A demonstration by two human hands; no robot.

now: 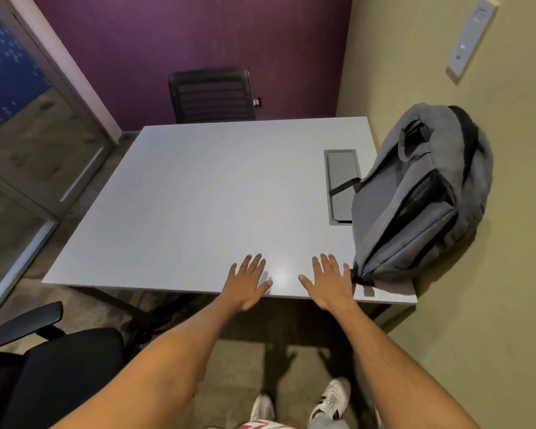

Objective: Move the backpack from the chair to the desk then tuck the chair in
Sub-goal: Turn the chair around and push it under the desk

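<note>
A grey backpack (pixel 421 196) with black trim rests on the right side of the pale grey desk (pixel 198 196), leaning against the yellow wall. My left hand (pixel 246 281) and my right hand (pixel 330 281) lie flat, fingers spread, on the desk's near edge, holding nothing. The right hand's little finger is close to the backpack's lower corner. A black office chair (pixel 59 366) with an armrest stands at the lower left, pulled out from the desk, its seat bare.
A second black chair (pixel 212 94) stands behind the desk against the purple wall. A recessed cable tray (pixel 341 184) sits in the desktop beside the backpack. A glass door (pixel 28 150) is at the left. My shoes (pixel 297 404) show below.
</note>
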